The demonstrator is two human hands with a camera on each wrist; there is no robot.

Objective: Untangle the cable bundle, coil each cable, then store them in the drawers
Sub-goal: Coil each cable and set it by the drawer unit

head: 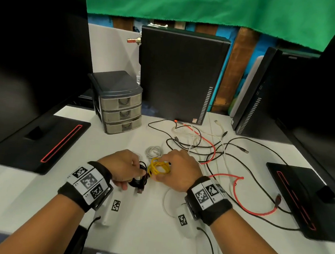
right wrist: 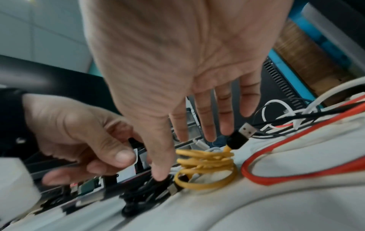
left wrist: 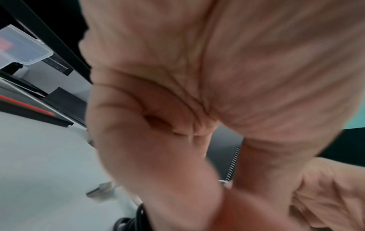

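Observation:
On the white table (head: 37, 192), my left hand (head: 126, 167) pinches a coiled black cable (head: 141, 178), whose USB plug (head: 139, 191) hangs toward me. In the right wrist view my right hand (right wrist: 177, 156) is spread with straight fingers over a yellow coil (right wrist: 205, 168), and its thumb tip touches the black cable (right wrist: 146, 192). The yellow coil (head: 158, 168) lies between both hands, with a white coil (head: 154, 151) just behind it. Loose red (head: 237, 194), black (head: 261, 152) and white (head: 220, 131) cables sprawl tangled to the right. The small three-drawer unit (head: 121, 111) stands shut at the back left.
A black computer tower (head: 178, 75) stands behind the cables, with a second tower (head: 265, 94) at the right. Monitor stands with red stripes sit at the left (head: 41, 141) and right (head: 305, 197). A clear plastic box (left wrist: 21, 46) shows in the left wrist view.

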